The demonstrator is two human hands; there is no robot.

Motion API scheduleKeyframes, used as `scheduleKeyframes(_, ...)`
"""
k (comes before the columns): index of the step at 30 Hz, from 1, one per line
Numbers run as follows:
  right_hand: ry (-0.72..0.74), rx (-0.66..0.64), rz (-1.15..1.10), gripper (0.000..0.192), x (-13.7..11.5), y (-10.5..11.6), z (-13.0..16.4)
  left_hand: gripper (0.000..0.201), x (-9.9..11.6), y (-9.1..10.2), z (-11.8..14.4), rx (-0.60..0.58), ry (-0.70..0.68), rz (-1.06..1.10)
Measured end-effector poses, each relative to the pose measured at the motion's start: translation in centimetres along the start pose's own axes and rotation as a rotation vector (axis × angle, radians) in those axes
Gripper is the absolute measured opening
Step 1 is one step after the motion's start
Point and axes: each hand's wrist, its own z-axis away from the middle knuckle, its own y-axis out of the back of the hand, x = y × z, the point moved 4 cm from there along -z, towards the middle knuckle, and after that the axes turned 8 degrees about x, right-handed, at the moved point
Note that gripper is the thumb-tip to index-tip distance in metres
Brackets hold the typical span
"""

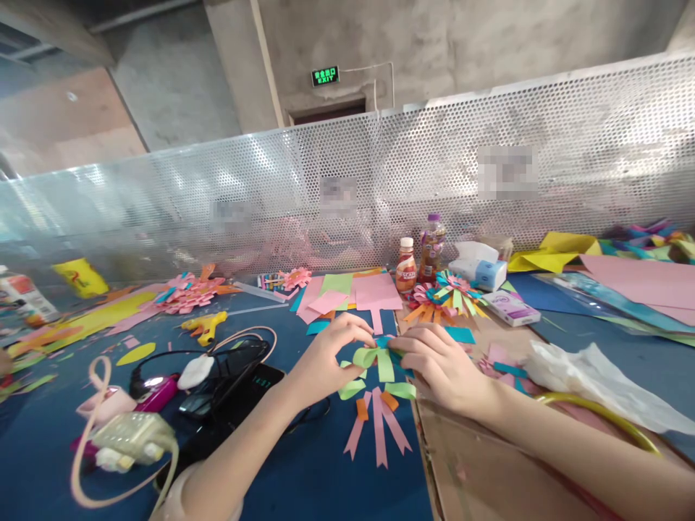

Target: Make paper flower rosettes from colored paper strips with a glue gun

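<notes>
Between my hands is a paper flower [385, 367] with light-green loops and some teal paper at its top. Pink paper tails with notched ends [378, 427] and small orange pieces hang from it over the blue table. My left hand [335, 358] pinches a green loop on the flower's left side, thumb below and fingers curled above. On the other side, my right hand [442, 365] has its fingers closed on the teal and green paper. Its fingertips are partly hidden behind the flower.
Past my hands lie pink paper sheets [380, 291], finished paper flowers [459, 289], drink bottles [405, 266] and a tissue pack [478, 266]. A yellow glue gun [206, 328], phone [260, 380] and power strip with cables [133, 438] crowd the left. A perforated metal partition [244, 239] stands behind.
</notes>
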Motion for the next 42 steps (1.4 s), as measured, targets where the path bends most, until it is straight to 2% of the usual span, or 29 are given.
scheduleKeyframes(10, -0.099, 0.006, -0.048, 0.023, -0.1, -0.1, -0.4, 0.011, 0.5, 0.1, -0.1, 0.018, 0.020, 0.046)
scheduleKeyframes(16, -0.339, -0.009, -0.136, 0.023, 0.1, -0.4, -0.5, 0.007, 0.6, 0.2, -0.2, 0.026, 0.070, 0.107)
scheduleKeyframes(20, -0.472, -0.035, -0.160, 0.021, 0.3, -0.5, -0.7, 0.010, 0.2, -0.1, -0.2, 0.004, 0.167, 0.074)
scheduleKeyframes(26, -0.659, -0.126, -0.223, 0.024, 1.1, -1.5, -0.1, 0.010, 0.0, -0.4, -0.2, -0.024, 0.245, 0.051)
scheduleKeyframes(30, -0.847, -0.196, -0.334, 0.030, 1.7, -2.1, 0.3, 0.010, -0.4, -0.6, 0.1, -0.034, 0.311, 0.028)
scheduleKeyframes(35, -1.059, -0.241, -0.497, 0.034, 2.2, -2.4, 0.5, 0.017, -0.8, -1.2, 0.6, -0.131, 0.506, 0.201)
scheduleKeyframes(42, -1.303, -0.187, -0.772, 0.041, 2.5, -2.8, 0.9, 0.028, -1.2, -1.8, 0.6, -0.020, 0.594, 0.386)
